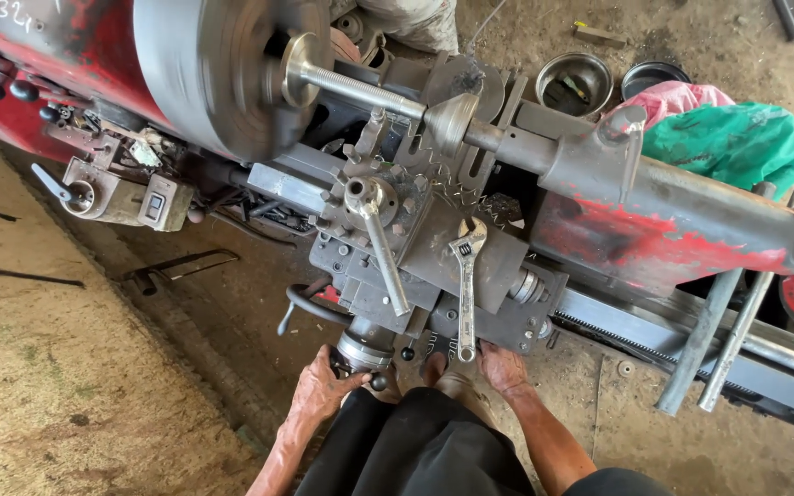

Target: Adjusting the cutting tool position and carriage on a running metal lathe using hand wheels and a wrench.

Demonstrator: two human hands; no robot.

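Turning the lathe's cross-slide handwheel (360, 354), left hand (319, 390) fingers grasping it; right hand (503, 366) resting unclenched beside adjustable wrench (466, 287).

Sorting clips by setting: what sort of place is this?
Likely a small machine workshop: a red metal lathe with spinning chuck, an adjustable wrench lying on its carriage, and a dirt floor.

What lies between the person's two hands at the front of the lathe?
In the head view, between the left hand on the crank handle and the right hand on the carriage edge lies the lower end of an adjustable wrench, plus a small black knob.
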